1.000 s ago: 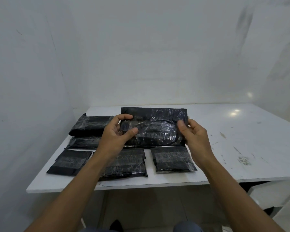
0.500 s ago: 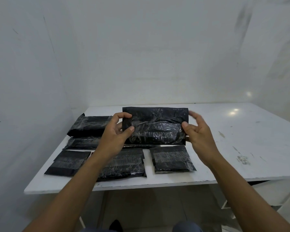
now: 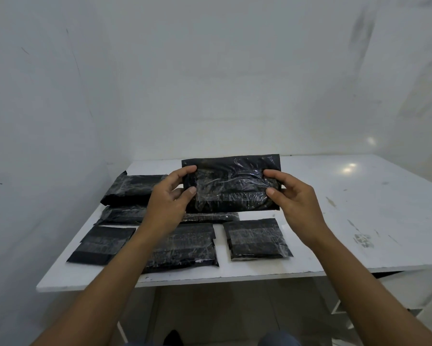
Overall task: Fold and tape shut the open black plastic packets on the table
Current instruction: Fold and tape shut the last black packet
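Two hands held one black packet (image 3: 232, 186) up above the white table (image 3: 359, 221), clear of its surface, with the long side level and the broad face turned toward the camera. The left hand (image 3: 166, 203) pinched the packet's left end, thumb and forefinger tips on the front face; the right hand (image 3: 297, 201) pinched the right end the same way. Each grip was closed on the plastic, and the remaining fingers were hidden behind it. Wrinkled, shiny clear film lay across the packet's front.

Three flat packets sat in a row along the table's near edge: the left packet (image 3: 102, 243) near the corner, the middle packet (image 3: 185, 248) partly covered by the left forearm, and the right packet (image 3: 256, 239) below the held one. Pale bands crossed their tops. Farther back on the left lay a bulkier packet (image 3: 132, 188), with a flatter packet (image 3: 122, 216) just in front of it. Scuffs marked the table's right half.
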